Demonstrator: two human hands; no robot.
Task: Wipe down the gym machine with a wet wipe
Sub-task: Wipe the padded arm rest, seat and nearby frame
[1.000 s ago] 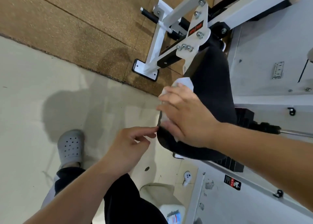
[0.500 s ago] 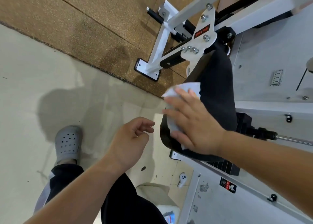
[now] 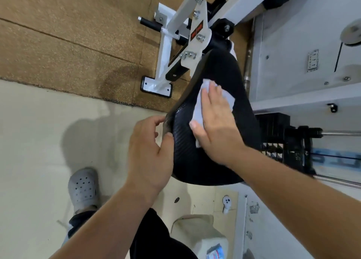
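A black padded seat of a white-framed gym machine fills the middle of the view. My right hand lies flat on the seat's top and presses a white wet wipe against it with straight fingers. My left hand grips the seat's left edge, thumb on the top surface and fingers curled round the rim. Most of the wipe is hidden under my right palm.
A black weight stack with steel guide rods stands right of the seat. The machine's white foot plate rests on brown rubber flooring. My grey clog stands on the pale floor at lower left. A beige bin sits below.
My right hand slid the wipe from the seat's left edge up onto its top surface. My left hand moved in from free air and took hold of the seat's left rim.
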